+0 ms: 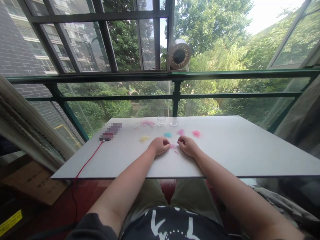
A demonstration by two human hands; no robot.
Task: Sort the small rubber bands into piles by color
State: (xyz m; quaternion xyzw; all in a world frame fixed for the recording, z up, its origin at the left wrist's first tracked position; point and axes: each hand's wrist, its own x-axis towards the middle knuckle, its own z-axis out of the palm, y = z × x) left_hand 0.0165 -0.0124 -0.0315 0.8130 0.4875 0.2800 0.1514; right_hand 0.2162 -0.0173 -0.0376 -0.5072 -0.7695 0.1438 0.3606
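Note:
My left hand (160,146) rests on the white table (237,146) with its fingers curled together. Its fingertips touch the edge of a small pile of pink bits (172,146). Opposite it, my right hand (187,145) is also closed, thumb against fingers, just right of that pile. Whatever either pinch holds is too small to make out. Around the hands lie little heaps of tiny pieces: teal (167,135), purple-pink (180,132), coral pink (197,134) and yellow (144,138). A larger pink heap (148,123) lies farther back.
Two clear round containers (161,121) stand at the table's back edge. A blurred-out dark device (110,131) sits at the left, with a red cable (88,161) running over the front edge. Behind the table runs a green railing (150,77); a round-headed fan (180,55) stands above it.

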